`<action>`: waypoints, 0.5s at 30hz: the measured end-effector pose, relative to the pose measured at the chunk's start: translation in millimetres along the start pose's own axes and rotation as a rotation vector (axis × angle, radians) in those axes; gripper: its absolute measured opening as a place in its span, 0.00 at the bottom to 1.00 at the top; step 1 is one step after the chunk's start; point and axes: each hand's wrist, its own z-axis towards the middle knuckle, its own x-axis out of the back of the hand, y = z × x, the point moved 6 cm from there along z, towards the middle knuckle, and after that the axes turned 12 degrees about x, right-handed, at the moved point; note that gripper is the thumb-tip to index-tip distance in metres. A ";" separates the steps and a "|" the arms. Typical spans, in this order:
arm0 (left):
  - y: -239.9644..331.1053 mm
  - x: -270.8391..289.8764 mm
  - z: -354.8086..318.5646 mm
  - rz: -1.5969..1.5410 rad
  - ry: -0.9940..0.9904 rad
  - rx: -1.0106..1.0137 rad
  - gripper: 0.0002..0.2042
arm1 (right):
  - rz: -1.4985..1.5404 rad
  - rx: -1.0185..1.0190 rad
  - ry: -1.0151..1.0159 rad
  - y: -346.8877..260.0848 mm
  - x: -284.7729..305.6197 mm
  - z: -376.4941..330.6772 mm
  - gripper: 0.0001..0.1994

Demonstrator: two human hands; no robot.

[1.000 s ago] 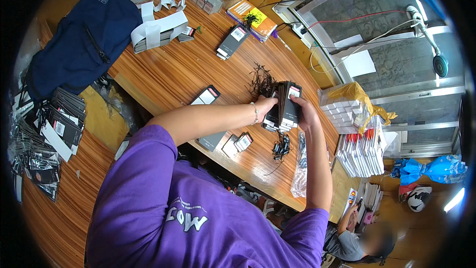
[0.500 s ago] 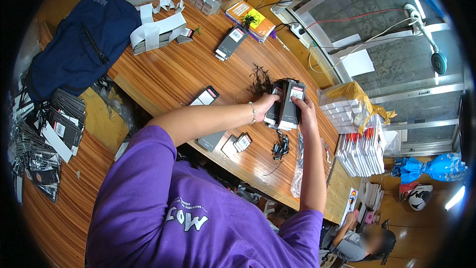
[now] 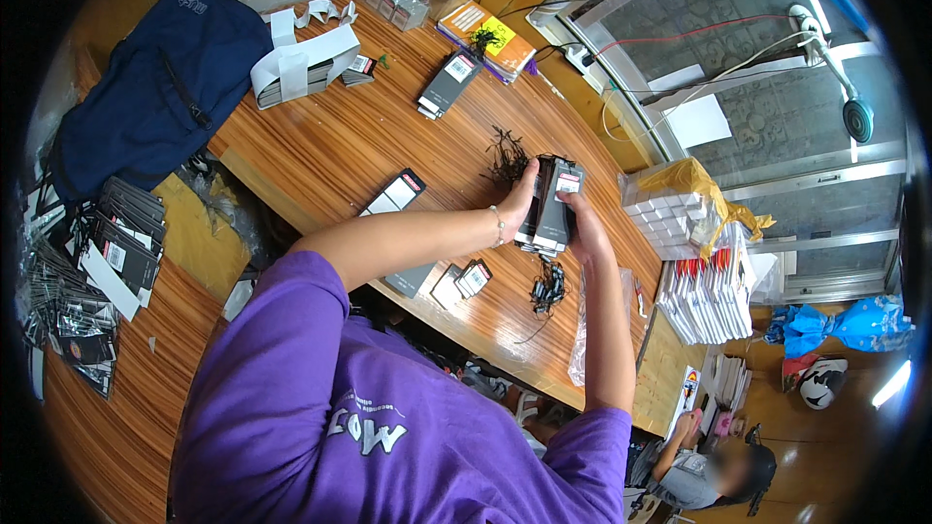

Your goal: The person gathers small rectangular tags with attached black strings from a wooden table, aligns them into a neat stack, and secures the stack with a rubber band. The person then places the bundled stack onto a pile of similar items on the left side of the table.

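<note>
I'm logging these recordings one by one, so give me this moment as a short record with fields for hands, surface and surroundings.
Left: left hand against the left side of the black tag stack, fingers mostly hidden
Right: right hand holding the stack, thumb on its front
Surface: wood-grain table
Nearer the body: small black cord bundle
Far left: dark blue bag
Lower right: another person in a grey top
</note>
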 end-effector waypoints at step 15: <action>3.0 -11.6 3.7 0.035 0.034 -0.017 0.26 | 0.099 0.157 -0.026 1.3 -6.3 3.7 0.28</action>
